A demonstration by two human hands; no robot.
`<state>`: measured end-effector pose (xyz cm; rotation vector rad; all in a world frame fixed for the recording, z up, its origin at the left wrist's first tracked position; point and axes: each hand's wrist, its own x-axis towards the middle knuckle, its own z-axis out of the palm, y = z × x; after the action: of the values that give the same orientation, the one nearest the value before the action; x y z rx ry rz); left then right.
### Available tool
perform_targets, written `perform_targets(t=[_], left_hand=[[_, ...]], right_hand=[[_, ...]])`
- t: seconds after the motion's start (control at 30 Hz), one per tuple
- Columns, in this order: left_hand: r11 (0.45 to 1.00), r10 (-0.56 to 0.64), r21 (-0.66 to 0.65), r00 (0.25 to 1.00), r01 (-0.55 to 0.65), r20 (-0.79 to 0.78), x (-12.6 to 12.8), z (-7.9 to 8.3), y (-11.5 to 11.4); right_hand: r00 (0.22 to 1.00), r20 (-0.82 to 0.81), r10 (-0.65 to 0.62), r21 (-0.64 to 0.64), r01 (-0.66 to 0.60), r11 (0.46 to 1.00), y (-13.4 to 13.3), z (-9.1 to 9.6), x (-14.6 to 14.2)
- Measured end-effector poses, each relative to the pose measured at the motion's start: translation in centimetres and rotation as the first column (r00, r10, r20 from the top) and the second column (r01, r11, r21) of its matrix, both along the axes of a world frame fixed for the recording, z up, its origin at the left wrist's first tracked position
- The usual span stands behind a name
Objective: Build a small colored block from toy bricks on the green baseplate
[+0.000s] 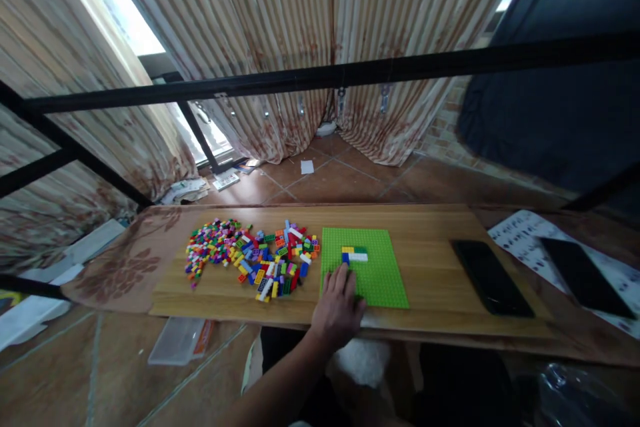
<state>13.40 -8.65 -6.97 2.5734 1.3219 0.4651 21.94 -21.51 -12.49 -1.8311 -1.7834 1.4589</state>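
Observation:
My left hand (339, 310) reaches over the green baseplate (383, 283), palm down, fingers bent and close together. Its fingertips are at a blue brick (345, 258) on the plate, and they partly cover it. Against that brick lies a white brick (358, 257), with a yellow brick (347, 249) and a green brick (360, 250) along their far side. Whatever is under the fingers is hidden. My right hand is out of view.
Left of the plate, loose coloured bricks (273, 260) spread over the wooden board (425, 240), with smaller pieces (213, 240) farther left. A black phone (493, 278) lies on the right, near a printed sheet (523, 230) and another dark device (587, 277). A black rail (320, 75) crosses beyond.

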Motion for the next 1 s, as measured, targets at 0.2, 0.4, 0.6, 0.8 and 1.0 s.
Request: perform_targets(t=[0.2,0.4,0.6,0.8,1.0], left_hand=[[0.999,0.019,0.033,1.0,-0.019,-0.011,0.0,-0.1,-0.1],[0.999,0.017,0.051,1.0,-0.016,-0.015,-0.2,0.3,-0.1],[0.996,0.039,0.074,0.999,-0.04,0.013,0.0,0.4,-0.2],[0.995,0.036,0.095,0.999,-0.039,0.029,0.0,0.4,-0.5],[0.997,0.019,0.077,0.999,-0.022,0.034,1.0,0.3,-1.6]], right_hand=[[0.996,-0.082,-0.021,0.061,0.026,0.998,-1.9,3.1,1.4],[0.991,-0.09,-0.098,0.393,0.126,0.911,0.4,10.2,4.3],[0.978,-0.08,-0.195,0.504,0.208,0.838,3.2,11.6,7.8],[0.966,-0.049,-0.252,0.597,0.231,0.769,5.9,10.0,10.1],[0.945,0.016,-0.327,0.738,0.21,0.641,10.4,8.3,11.0]])
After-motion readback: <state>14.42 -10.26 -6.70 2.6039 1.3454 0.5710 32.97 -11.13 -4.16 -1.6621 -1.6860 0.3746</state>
